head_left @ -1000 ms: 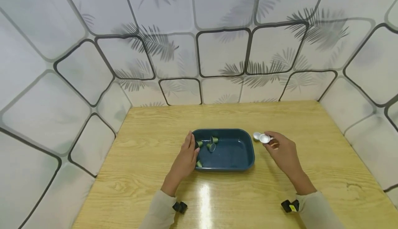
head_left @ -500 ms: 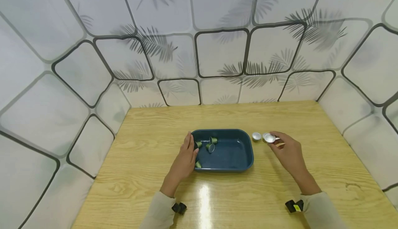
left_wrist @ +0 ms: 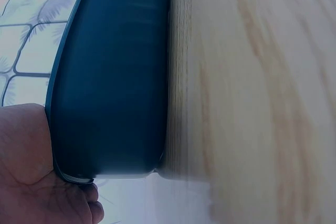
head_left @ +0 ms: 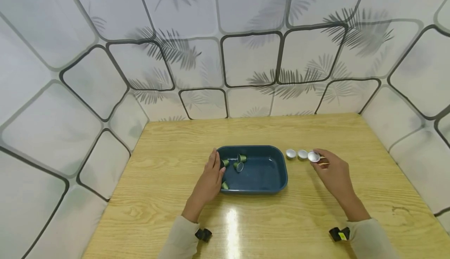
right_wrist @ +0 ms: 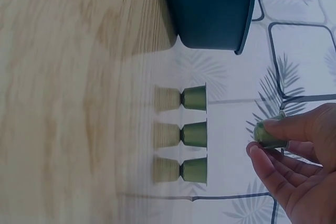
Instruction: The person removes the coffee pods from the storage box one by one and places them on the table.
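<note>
My right hand (head_left: pixel 334 173) pinches a green coffee capsule (right_wrist: pixel 270 134) between thumb and fingers, its silver lid facing up in the head view. It is held above the table, right of the blue dish (head_left: pixel 261 192). Three more green capsules (right_wrist: pixel 195 134) stand in a row on the table, lids up, in the right wrist view. The head view shows two silver lids (head_left: pixel 290 154) of that row; the third is hidden behind the held capsule. My left hand (head_left: pixel 208 179) holds the dish's left end, thumb over the rim and fingers along the outside.
Several green capsules (head_left: pixel 240 167) lie tipped over inside the dish, towards its left end. The wooden table (head_left: pixel 168 157) runs back to a patterned curtain (head_left: pixel 251 61), which also closes off both sides.
My right hand has moved to the right with the capsule, away from the dish, and a second lid of the row has come into view. The left hand stays on the dish.
</note>
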